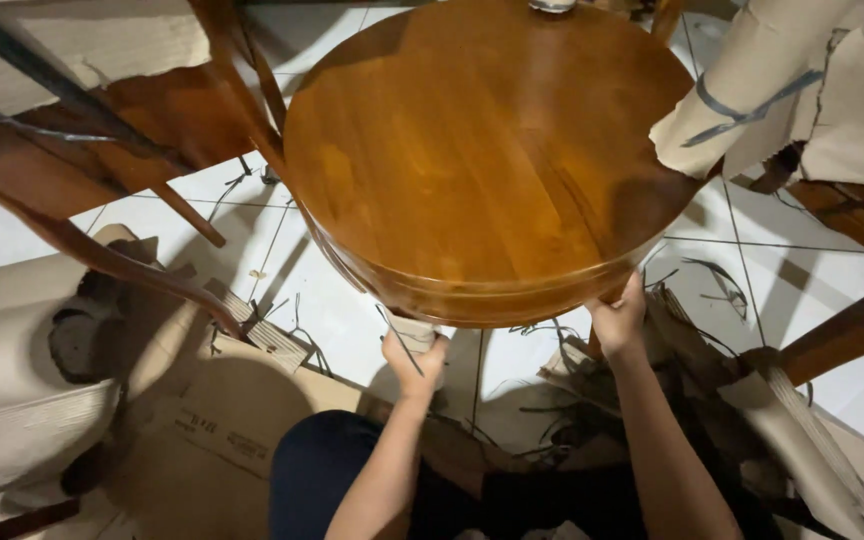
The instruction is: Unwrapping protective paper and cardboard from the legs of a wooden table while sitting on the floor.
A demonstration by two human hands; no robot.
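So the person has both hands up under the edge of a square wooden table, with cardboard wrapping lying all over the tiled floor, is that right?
Not quite: the wooden table is round, not square, as the head view shows. The rest holds: the left hand and the right hand both reach up under its near edge, and cardboard wrapping lies about the tiled floor.

We seem to be indoors in a room where furniture is being unpacked, perhaps a home or a furniture store room; we cannot tell which. A glossy round wooden table [482,160] stands on a white tiled floor [752,270]. Wooden chair frames [82,170] crowd beside it. Torn corrugated cardboard wrapping [802,90], flattened cardboard sheets [222,420] and loose packing straps [712,275] lie strewn about.
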